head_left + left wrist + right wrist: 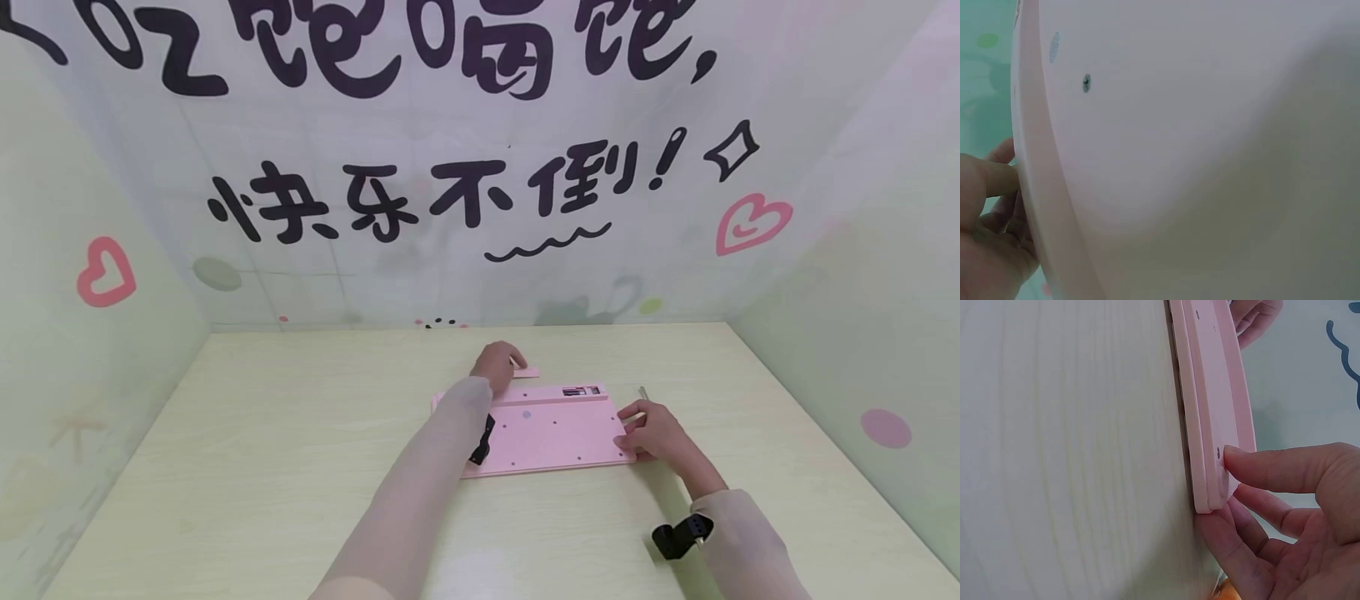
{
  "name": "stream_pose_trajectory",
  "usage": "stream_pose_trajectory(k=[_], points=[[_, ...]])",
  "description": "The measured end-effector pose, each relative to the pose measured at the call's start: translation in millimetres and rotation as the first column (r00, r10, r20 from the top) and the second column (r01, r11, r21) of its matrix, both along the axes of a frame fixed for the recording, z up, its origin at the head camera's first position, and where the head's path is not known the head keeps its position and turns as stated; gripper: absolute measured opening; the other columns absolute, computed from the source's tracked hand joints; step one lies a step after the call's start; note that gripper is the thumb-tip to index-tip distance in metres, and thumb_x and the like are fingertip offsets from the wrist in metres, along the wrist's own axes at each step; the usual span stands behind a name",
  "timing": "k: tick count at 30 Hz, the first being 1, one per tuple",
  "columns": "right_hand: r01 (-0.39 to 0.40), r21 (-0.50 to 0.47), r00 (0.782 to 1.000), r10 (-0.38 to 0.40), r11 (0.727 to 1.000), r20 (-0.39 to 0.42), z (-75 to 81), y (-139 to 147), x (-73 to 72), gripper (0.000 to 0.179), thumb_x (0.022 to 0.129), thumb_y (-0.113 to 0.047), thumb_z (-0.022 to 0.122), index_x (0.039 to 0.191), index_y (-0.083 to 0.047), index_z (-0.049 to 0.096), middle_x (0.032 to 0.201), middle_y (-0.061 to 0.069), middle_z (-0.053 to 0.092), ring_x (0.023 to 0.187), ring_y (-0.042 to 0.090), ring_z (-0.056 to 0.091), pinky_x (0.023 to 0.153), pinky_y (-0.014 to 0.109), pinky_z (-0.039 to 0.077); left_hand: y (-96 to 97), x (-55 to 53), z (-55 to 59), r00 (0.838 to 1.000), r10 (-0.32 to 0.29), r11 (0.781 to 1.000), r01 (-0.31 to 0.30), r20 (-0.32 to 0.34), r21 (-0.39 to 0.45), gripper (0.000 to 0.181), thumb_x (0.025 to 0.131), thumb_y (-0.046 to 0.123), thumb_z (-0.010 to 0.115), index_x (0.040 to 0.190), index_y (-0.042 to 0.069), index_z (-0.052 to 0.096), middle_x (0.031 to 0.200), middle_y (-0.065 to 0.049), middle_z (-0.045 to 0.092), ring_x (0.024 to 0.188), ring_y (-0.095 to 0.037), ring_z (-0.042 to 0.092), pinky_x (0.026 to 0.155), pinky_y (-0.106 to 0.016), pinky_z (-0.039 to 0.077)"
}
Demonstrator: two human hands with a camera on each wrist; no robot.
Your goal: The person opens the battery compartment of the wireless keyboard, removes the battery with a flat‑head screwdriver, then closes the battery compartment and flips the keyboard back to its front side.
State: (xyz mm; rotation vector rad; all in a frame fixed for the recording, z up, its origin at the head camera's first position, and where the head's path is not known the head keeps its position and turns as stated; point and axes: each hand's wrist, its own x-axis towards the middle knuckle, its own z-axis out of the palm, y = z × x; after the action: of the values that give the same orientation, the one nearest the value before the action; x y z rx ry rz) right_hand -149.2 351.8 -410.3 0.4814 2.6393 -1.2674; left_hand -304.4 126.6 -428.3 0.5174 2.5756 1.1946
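A pink keyboard (558, 433) lies face down on the table, screw holes showing in its underside. Near its far edge the battery compartment (583, 391) is uncovered, with batteries visible inside. My left hand (497, 367) reaches across to the far side, its fingertips on a small pink strip, like a battery cover (531, 372), partly hidden by the hand. In the left wrist view, the thumb (1000, 179) is close against the keyboard's raised edge. My right hand (654, 429) grips the keyboard's right near corner, thumb (1260, 467) on the upturned underside and fingers beneath.
A thin grey rod (642, 392) lies just beyond my right hand. Something orange (1229, 591) shows at the bottom of the right wrist view. The pale wooden table (247, 467) is enclosed by printed white walls (465, 292) at the back and sides.
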Motion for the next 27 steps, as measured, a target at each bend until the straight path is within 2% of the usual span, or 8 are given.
stream_pose_trajectory(k=[8, 14, 22, 27], points=[[0.002, 0.001, 1.000, -0.002, 1.000, 0.004, -0.8, -0.4, -1.2, 0.043, 0.076, -0.001, 0.071, 0.112, 0.007, 0.050, 0.088, 0.014, 0.054, 0.063, 0.019, 0.055, 0.056, 0.032, 0.052, -1.7, 4.1, 2.6, 1.000, 0.003, 0.999, -0.003, -0.016, -0.041, 0.030, 0.089, -0.006, 0.047, 0.092, 0.013, 0.070, 0.104, -0.003, 0.060, 0.097, -0.018, 0.054, 0.089, -0.034, 0.042], [-0.001, 0.001, 1.000, 0.000, 1.000, 0.005, 0.4, -0.2, -0.9, 0.044, 0.076, -0.002, 0.072, 0.113, 0.008, 0.049, 0.088, 0.015, 0.053, 0.064, 0.019, 0.055, 0.056, 0.032, 0.052, -1.2, 2.7, -1.0, 0.999, -0.003, 0.997, 0.001, -0.032, -0.071, 0.030, 0.089, -0.005, 0.048, 0.092, 0.014, 0.071, 0.104, -0.003, 0.061, 0.100, -0.019, 0.054, 0.091, -0.034, 0.041], [-0.003, 0.011, 1.000, 0.003, 1.000, 0.009, 2.7, -1.8, -0.2, 0.044, 0.076, -0.002, 0.071, 0.113, 0.008, 0.049, 0.089, 0.015, 0.054, 0.064, 0.019, 0.054, 0.056, 0.032, 0.052, -1.7, 2.3, -1.3, 0.999, -0.019, 0.997, 0.016, -0.048, -0.076, 0.030, 0.088, -0.007, 0.048, 0.093, 0.013, 0.071, 0.105, -0.004, 0.061, 0.099, -0.020, 0.054, 0.091, -0.035, 0.041], [0.007, 0.011, 1.000, -0.007, 1.000, 0.017, 3.4, -1.8, 0.4, 0.044, 0.076, -0.001, 0.071, 0.113, 0.008, 0.049, 0.089, 0.016, 0.054, 0.064, 0.019, 0.055, 0.057, 0.032, 0.052, -3.7, 2.1, 1.3, 0.999, -0.034, 0.997, 0.032, -0.028, -0.072, 0.031, 0.089, -0.007, 0.046, 0.096, 0.013, 0.070, 0.105, -0.003, 0.061, 0.097, -0.019, 0.055, 0.088, -0.034, 0.043]])
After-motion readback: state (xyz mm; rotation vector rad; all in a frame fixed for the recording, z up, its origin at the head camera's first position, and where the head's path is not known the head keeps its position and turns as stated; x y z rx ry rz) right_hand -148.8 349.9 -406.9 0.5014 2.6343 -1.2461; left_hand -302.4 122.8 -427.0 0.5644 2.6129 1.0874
